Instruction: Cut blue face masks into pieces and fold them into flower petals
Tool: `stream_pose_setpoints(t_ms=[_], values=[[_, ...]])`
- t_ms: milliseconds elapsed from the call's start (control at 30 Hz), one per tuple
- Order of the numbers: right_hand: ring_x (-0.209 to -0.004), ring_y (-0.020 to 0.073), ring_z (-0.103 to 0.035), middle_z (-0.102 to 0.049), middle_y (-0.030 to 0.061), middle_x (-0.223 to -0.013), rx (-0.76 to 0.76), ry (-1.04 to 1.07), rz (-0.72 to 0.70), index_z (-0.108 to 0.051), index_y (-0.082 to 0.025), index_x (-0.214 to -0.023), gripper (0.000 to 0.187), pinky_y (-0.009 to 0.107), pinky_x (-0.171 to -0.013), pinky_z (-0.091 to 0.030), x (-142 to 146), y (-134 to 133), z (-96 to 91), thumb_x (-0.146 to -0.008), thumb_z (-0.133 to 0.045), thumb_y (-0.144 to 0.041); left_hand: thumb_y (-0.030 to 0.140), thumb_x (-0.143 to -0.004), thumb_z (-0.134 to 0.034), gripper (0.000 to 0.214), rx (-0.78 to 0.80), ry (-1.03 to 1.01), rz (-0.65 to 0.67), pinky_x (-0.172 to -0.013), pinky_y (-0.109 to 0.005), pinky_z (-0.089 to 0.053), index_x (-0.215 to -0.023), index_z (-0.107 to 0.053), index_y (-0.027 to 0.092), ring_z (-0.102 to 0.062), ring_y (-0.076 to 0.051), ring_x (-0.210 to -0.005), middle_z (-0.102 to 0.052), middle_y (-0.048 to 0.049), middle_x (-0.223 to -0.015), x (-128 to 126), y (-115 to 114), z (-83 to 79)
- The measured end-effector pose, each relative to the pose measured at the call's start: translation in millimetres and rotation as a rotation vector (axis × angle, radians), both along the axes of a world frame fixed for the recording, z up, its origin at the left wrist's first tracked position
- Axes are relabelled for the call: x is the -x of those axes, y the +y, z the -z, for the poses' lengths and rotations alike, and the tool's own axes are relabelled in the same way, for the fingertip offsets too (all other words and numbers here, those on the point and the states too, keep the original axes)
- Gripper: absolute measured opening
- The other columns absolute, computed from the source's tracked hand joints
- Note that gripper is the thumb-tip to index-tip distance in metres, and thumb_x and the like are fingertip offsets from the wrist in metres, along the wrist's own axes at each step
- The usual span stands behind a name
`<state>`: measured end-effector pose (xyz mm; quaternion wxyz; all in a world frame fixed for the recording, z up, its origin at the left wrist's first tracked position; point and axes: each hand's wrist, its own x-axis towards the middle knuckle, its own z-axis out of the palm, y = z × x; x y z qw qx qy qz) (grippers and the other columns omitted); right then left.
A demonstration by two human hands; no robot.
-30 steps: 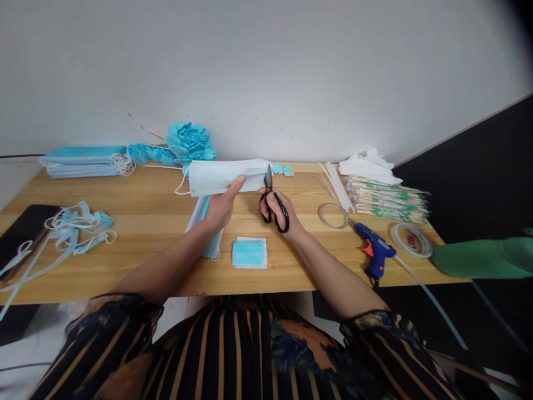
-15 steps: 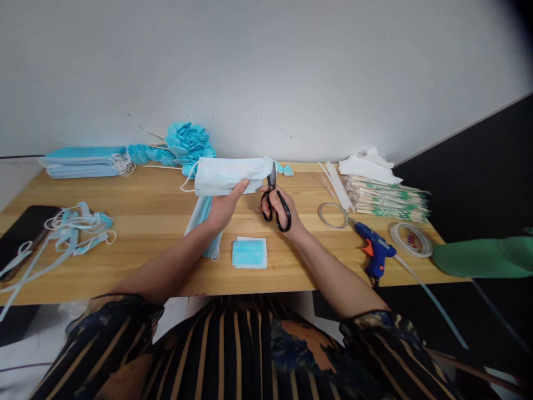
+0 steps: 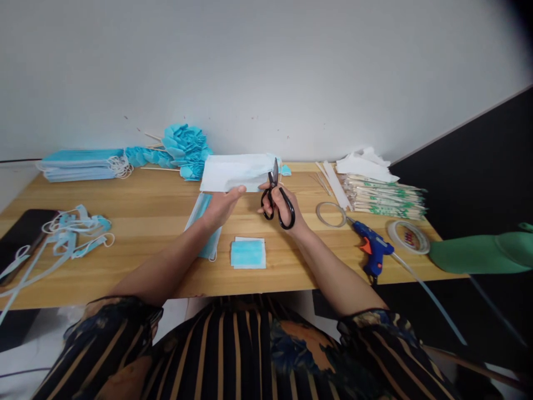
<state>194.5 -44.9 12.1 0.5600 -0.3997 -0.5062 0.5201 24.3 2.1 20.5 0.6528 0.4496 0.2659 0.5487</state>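
My left hand [image 3: 225,206] is closed on the lower edge of a face mask [image 3: 235,172], its pale side toward me, held up above the table. Black-handled scissors [image 3: 276,194] are gripped in my right hand [image 3: 287,206], with the blades pointing up at the mask's right end and slightly parted. Fingers of the right hand also reach the mask's lower right edge. Beneath my left wrist lies another blue mask [image 3: 210,244]. A small cut blue-and-white piece [image 3: 248,253] rests on the table in front of me.
Stacked masks [image 3: 83,165] and a blue petal flower [image 3: 185,145] stand at the back left. Cut strips with ear loops [image 3: 75,230] lie by a dark phone [image 3: 25,239]. Rightward are wrapped sticks [image 3: 383,195], a blue glue gun [image 3: 373,247], a tape roll [image 3: 408,237] and a green bottle [image 3: 478,255].
The mask has shifted slightly right and turned in my left hand; the ear loop at its left end no longer shows. My left thumb has slid lower on the mask. The scissors stay at its right end.
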Motion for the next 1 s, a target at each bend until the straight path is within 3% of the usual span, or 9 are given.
stream_pose_setpoints(t_ms=[100,200,533,767,1000], values=[[-0.051,0.0093,-0.043,-0.050,-0.0073,-0.062,0.000,-0.024,-0.009,-0.067,-0.022,-0.109,0.061,0.032,-0.070,-0.064,1,0,0.5,-0.085,-0.064,-0.078,0.066,-0.070,-0.085,0.081,-0.051,-0.113,0.080,-0.121,-0.053,-0.043,-0.135,-0.065,0.023,-0.052,-0.037,-0.147,-0.071,-0.0136,-0.138,1,1,-6.5],[-0.050,0.0090,-0.042,-0.049,-0.0075,-0.061,-0.012,-0.050,-0.024,-0.067,-0.022,-0.107,0.060,0.032,-0.068,-0.063,2,-1,0.5,-0.086,-0.064,-0.078,0.065,-0.075,-0.082,0.073,-0.036,-0.149,0.058,-0.120,-0.051,-0.046,-0.134,-0.066,0.024,-0.050,-0.036,-0.149,-0.070,-0.0129,-0.140,3,1,-11.7],[-0.049,0.0097,-0.043,-0.048,-0.0078,-0.060,-0.031,-0.215,-0.027,-0.068,-0.022,-0.104,0.057,0.030,-0.061,-0.054,2,2,8.7,-0.081,-0.069,-0.074,0.056,-0.076,-0.083,0.060,0.039,-0.113,0.042,-0.116,-0.051,-0.050,-0.124,-0.069,0.023,-0.053,-0.036,-0.146,-0.074,-0.0115,-0.131,5,6,-5.7],[-0.057,0.0128,-0.047,-0.052,-0.0035,-0.066,-0.087,-0.367,-0.010,-0.067,-0.023,-0.099,0.050,0.027,-0.055,-0.040,2,1,11.5,-0.084,-0.069,-0.070,0.039,-0.076,-0.084,0.040,0.065,-0.058,-0.106,-0.117,-0.044,-0.049,-0.111,-0.073,0.021,-0.060,-0.031,-0.139,-0.078,-0.0045,-0.123,3,10,1.6],[-0.063,0.0142,-0.050,-0.058,-0.0008,-0.073,-0.091,-0.320,-0.066,-0.063,-0.022,-0.103,0.063,0.028,-0.059,-0.038,3,0,5.5,-0.085,-0.060,-0.082,0.048,-0.076,-0.084,0.039,0.101,-0.095,-0.095,-0.111,-0.049,-0.055,-0.104,-0.073,0.024,-0.061,-0.032,-0.138,-0.075,-0.0069,-0.129,-1,6,1.7]])
